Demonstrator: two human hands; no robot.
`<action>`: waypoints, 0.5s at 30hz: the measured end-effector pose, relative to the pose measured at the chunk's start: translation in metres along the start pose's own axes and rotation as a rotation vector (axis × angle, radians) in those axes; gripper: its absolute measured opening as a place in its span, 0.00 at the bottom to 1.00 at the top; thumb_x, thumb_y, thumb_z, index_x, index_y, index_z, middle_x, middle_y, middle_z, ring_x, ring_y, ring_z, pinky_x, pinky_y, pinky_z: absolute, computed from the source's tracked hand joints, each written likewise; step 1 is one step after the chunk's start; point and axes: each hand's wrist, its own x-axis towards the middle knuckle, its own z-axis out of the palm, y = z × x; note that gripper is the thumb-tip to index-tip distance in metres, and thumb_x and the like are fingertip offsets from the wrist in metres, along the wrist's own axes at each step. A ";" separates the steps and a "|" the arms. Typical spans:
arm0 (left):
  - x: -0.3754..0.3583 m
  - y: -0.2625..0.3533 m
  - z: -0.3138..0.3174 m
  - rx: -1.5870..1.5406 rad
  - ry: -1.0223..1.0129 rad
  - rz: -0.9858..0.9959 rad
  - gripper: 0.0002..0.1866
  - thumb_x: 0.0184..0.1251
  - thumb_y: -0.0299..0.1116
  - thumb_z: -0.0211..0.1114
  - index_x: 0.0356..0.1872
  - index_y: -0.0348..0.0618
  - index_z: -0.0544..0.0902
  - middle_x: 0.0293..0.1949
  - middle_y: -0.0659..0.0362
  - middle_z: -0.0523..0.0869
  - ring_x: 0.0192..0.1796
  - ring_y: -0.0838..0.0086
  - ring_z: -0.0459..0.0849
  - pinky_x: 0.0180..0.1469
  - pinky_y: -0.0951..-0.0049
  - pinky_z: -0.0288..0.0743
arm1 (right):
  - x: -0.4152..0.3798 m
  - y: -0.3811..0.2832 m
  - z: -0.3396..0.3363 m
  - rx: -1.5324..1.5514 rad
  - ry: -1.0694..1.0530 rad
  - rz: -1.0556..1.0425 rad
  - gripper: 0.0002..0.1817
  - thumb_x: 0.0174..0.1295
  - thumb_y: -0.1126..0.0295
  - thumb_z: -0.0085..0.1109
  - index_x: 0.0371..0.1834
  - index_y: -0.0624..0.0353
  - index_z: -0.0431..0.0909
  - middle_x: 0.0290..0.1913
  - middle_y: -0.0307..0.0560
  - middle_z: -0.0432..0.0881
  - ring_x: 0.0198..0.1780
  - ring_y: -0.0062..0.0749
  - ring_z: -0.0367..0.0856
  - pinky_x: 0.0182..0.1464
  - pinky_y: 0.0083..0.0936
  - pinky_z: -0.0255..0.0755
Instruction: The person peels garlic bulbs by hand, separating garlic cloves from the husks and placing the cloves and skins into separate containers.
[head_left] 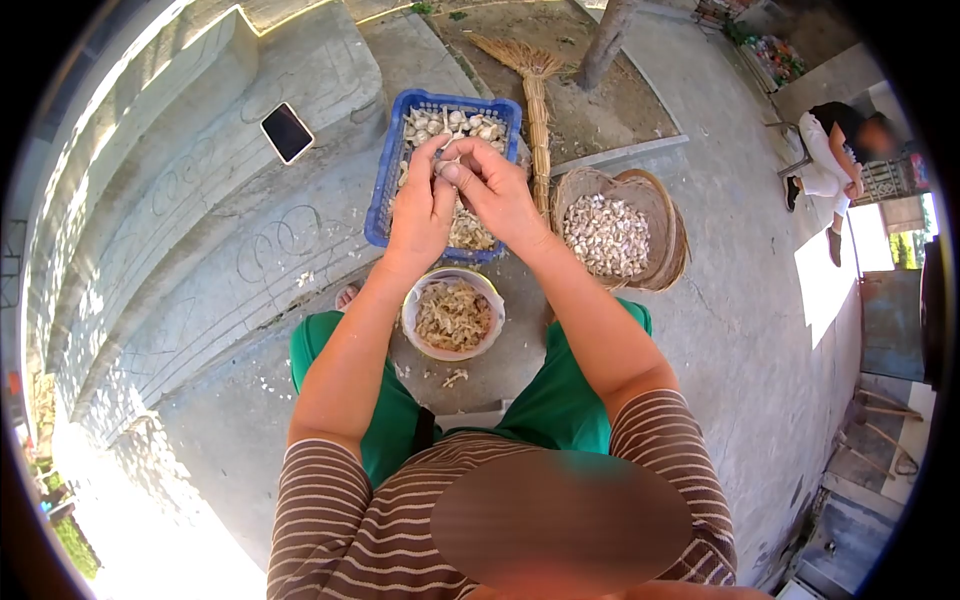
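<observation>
Above a blue plastic crate [381, 192], my left hand [420, 208] and my right hand [496, 194] meet at the fingertips. Both are closed around a small whitish garlic bulb [449, 160], which the fingers largely hide. Whole garlic bulbs [424, 124] fill the far part of the crate, and loose skins and stems lie at its near end. Between my knees stands a pale round bucket [492, 343] holding dry garlic peelings [452, 313]. To the right of my right hand, a wicker basket [660, 212] contains many separated garlic cloves [606, 236].
A straw broom [537, 120] lies beside the crate, near a tree trunk [607, 45]. On the concrete step [300, 210] at left rests a phone [287, 133]. Another person [832, 150] sits far right. Scattered peel bits [455, 378] lie near the bucket.
</observation>
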 end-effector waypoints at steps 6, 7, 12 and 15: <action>-0.004 0.011 0.003 0.333 0.056 0.167 0.21 0.63 0.25 0.48 0.59 0.45 0.67 0.44 0.42 0.81 0.41 0.48 0.81 0.43 0.57 0.75 | -0.004 -0.001 0.009 -0.169 0.076 0.018 0.09 0.66 0.68 0.50 0.44 0.62 0.69 0.35 0.53 0.81 0.37 0.36 0.81 0.40 0.28 0.72; -0.004 0.013 0.003 0.336 0.050 0.142 0.22 0.62 0.25 0.48 0.59 0.45 0.67 0.42 0.43 0.81 0.40 0.49 0.82 0.42 0.57 0.75 | -0.006 -0.001 0.010 -0.169 0.077 0.019 0.09 0.66 0.68 0.50 0.44 0.62 0.69 0.35 0.53 0.81 0.37 0.36 0.81 0.40 0.28 0.72; -0.005 0.012 0.009 0.360 0.092 0.174 0.21 0.60 0.25 0.49 0.57 0.44 0.69 0.39 0.43 0.82 0.37 0.50 0.83 0.40 0.58 0.76 | -0.009 0.006 0.012 0.042 0.104 0.038 0.07 0.68 0.69 0.46 0.43 0.61 0.70 0.31 0.45 0.79 0.31 0.25 0.76 0.34 0.23 0.71; -0.005 0.010 0.011 0.364 0.097 0.167 0.20 0.60 0.25 0.49 0.55 0.44 0.71 0.37 0.43 0.82 0.37 0.50 0.83 0.39 0.57 0.75 | -0.013 0.003 0.013 0.194 0.096 0.152 0.06 0.69 0.70 0.45 0.43 0.60 0.70 0.29 0.38 0.76 0.26 0.17 0.71 0.25 0.19 0.67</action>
